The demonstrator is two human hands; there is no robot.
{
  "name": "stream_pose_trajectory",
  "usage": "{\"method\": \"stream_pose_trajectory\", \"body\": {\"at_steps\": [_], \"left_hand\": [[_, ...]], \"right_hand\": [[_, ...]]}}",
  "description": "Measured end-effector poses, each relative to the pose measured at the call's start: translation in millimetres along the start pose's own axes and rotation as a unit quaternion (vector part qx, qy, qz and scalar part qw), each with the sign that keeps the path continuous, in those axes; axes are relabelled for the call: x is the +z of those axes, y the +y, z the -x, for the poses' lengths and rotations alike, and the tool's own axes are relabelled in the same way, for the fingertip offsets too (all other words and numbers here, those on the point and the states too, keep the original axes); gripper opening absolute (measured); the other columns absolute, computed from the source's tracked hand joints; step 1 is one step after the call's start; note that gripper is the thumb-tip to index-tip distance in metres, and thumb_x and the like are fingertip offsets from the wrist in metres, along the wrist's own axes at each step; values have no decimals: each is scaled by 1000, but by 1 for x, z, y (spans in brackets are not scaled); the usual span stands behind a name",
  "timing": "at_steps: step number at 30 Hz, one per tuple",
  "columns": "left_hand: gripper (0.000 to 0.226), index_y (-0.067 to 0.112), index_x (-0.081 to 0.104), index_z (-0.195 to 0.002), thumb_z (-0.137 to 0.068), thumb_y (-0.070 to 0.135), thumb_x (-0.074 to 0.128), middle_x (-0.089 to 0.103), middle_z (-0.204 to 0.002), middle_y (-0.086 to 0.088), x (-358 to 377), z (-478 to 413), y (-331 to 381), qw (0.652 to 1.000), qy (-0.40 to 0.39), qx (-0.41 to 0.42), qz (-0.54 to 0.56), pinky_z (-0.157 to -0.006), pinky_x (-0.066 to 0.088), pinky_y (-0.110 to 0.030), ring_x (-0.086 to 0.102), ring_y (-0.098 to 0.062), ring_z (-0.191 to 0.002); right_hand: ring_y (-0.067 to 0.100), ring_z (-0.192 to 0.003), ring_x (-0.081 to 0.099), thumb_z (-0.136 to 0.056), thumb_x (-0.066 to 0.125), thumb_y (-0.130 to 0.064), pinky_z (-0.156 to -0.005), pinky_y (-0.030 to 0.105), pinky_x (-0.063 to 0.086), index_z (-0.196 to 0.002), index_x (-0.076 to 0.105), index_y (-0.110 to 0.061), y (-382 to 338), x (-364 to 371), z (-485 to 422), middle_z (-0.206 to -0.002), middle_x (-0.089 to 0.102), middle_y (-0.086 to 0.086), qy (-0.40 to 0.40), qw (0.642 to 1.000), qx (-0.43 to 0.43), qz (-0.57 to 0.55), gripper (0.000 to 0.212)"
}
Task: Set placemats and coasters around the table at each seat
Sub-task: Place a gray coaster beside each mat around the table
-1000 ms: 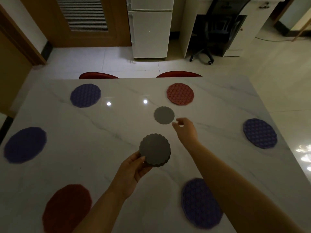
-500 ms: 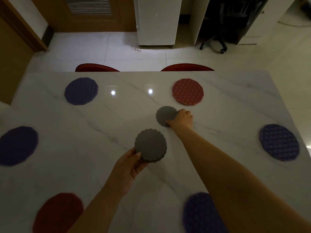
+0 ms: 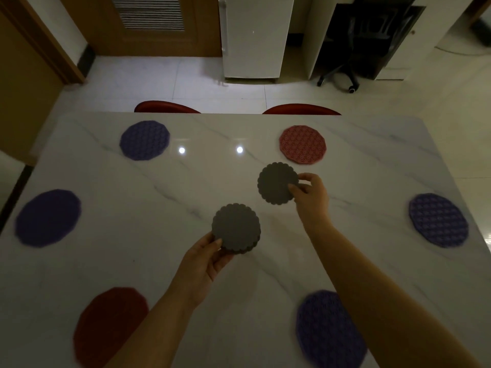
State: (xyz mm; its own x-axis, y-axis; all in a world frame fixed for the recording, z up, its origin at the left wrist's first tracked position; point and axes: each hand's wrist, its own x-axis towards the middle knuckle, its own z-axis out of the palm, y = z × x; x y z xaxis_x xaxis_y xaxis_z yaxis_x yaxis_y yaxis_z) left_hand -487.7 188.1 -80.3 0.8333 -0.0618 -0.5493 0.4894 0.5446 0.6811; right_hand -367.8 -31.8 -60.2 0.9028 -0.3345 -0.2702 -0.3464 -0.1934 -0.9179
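While a coaster stack (image 3: 236,231) is clasped by the left hand (image 3: 204,264) | one grey coaster (image 3: 277,183) is pinched by the right hand (image 3: 309,193), just below the pink placemat (image 3: 302,144)

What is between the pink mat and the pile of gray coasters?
In the head view, a single gray coaster, pinched by the right hand, lies between the pink mat and the coaster stack in the left hand.

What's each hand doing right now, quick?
Left hand: closed on the stack of grey coasters.
Right hand: fingers pinching a single grey coaster by its edge.
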Motion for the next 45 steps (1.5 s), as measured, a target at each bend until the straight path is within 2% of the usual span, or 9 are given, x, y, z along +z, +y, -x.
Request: {"method": "stream_pose_trajectory", "body": {"at_steps": [8, 15, 22, 27, 30, 34, 38, 41, 45], "left_hand": [[35, 10, 55, -130, -96, 7, 47, 67, -123, -11, -14, 47, 6, 1000, -30, 1, -2, -86, 57, -31, 64, -30, -112], [36, 16, 62, -121, -85, 15, 58, 70, -119, -8, -30, 92, 5, 998, -62, 2, -10, -80, 56, -27, 66, -28, -109], [37, 16, 60, -125, -89, 12, 55, 69, -120, -8, -48, 128, -2, 996, -87, -1, -18, -83, 56, -28, 65, -28, -111], [38, 24, 51, -135, -99, 15, 45, 65, -128, 1, -53, 148, -5, 993, -86, 29, -76, -92, 54, -31, 62, -23, -116], [38, 26, 48, -138, -101, 19, 42, 64, -128, 4, -58, 155, -9, 992, -60, 42, -104, -89, 54, -28, 64, -20, -113], [36, 33, 49, -133, -100, 20, 45, 65, -123, 11, -64, 160, -14, 989, -51, 48, -129, -84, 54, -24, 66, -18, -109], [37, 28, 54, -131, -96, 15, 50, 70, -118, 8, -74, 161, -13, 992, -31, 53, -106, -82, 56, -27, 67, -22, -107], [36, 27, 57, -127, -93, 14, 53, 71, -116, 6, -86, 163, -9, 995, -17, 54, -77, -79, 57, -27, 68, -23, -106], [37, 27, 57, -126, -91, 14, 55, 70, -119, 3, -102, 167, -2, 996, -2, 64, -54, -80, 57, -28, 67, -25, -107]], "right_hand": [[18, -87, 66, -86, 64, -16, -72, 29, 51, -100, 57, -26, -7, -8, 129, -97, 69, 4, -113, 986, 79, -96, 18], [9, -82, 63, -86, 64, -12, -57, 14, 48, -101, 59, -22, 5, 14, 191, -93, 67, -4, -88, 994, 39, -60, 19], [11, -87, 65, -87, 62, -14, -65, 23, 57, -95, 57, -29, 16, 20, 228, -102, 65, -1, -90, 995, 17, -48, 17], [13, -92, 63, -89, 60, -17, -80, 28, 56, -131, 50, -14, 23, 22, 249, -111, 61, -3, -85, 996, -14, 27, 43], [18, -101, 63, -91, 58, -17, -92, 39, 53, -133, 50, -11, 25, 25, 258, -120, 63, 4, -95, 994, -21, 44, 43], [20, -100, 61, -93, 55, -25, -88, 37, 53, -132, 52, -15, 30, 31, 266, -118, 63, 7, -100, 984, -55, 137, 41], [20, -102, 61, -92, 56, -25, -92, 39, 52, -135, 50, -16, 31, 36, 271, -123, 62, 6, -110, 985, -44, 126, 44], [18, -99, 63, -92, 56, -24, -91, 35, 52, -134, 50, -16, 29, 43, 276, -123, 63, 4, -121, 984, -49, 117, 44], [8, -91, 63, -90, 59, -22, -76, 13, 48, -131, 53, -19, 23, 57, 285, -115, 63, -8, -129, 984, -67, 100, 42]]}}
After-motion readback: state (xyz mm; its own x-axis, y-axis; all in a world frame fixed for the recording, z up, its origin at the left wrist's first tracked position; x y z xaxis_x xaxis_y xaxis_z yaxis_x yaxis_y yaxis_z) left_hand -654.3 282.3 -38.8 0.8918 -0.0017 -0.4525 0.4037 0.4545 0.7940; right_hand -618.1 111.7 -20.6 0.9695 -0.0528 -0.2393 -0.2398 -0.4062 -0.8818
